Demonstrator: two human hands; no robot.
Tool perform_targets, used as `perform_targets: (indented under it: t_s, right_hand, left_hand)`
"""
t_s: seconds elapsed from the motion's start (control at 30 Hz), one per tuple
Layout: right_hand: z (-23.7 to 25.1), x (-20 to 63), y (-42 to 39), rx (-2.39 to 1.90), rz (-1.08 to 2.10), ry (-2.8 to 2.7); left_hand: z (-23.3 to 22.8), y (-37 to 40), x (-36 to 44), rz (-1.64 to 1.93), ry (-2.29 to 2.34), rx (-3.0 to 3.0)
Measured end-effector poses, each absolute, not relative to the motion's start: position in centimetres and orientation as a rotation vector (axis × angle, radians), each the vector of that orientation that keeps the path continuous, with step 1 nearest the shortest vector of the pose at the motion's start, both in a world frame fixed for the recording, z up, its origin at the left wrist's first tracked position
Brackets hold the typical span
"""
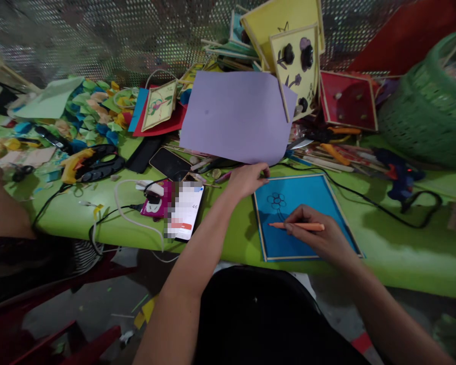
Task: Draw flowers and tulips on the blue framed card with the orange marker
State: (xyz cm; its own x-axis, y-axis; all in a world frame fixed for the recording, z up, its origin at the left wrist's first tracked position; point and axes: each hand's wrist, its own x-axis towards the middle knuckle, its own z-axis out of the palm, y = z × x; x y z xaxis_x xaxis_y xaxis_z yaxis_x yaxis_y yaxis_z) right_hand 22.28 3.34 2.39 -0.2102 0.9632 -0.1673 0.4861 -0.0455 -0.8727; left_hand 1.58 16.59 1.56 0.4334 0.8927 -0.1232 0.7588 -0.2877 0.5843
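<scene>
Right hand (319, 235) pinching orange pen (297, 226), held nearly flat over blue framed card (307, 203), tip left near the drawn flower stem. Card flat on green worktop (228, 238), close to front edge. Left hand (249, 180) fingers curled, resting at card's top-left corner, touching lower edge of purple paper sheet (235, 116). Phone (184, 210) left of forearm.

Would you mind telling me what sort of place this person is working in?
It looks like a craft worktable, probably a small handicraft workshop. The right hand holds an orange pen over a blue framed card bearing a drawn flower, a hot glue gun lies nearby, and coloured paper scraps are piled behind.
</scene>
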Motion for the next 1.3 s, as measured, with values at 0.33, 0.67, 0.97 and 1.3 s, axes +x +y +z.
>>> perform_targets:
  t_s: [0.33, 0.67, 0.97, 1.3]
  right_hand:
    - [3.1, 22.7, 3.2, -1.553, 1.206, -1.708]
    - [3.3, 23.7, 3.0, -1.577, 1.199, -1.707]
    - [3.4, 24.5, 2.8, -1.595, 1.185, -1.684]
    - [3.9, 25.2, 2.7, -1.612, 1.202, -1.649]
  left_hand:
    - [1.6, 16.3, 1.5, 0.338, 1.358, 2.133]
    - [1.6, 16.5, 1.5, 0.317, 1.371, 2.122]
    - [1.8, 16.5, 1.5, 0.315, 1.369, 2.115]
    - [2.0, 16.5, 1.5, 0.310, 1.365, 2.081]
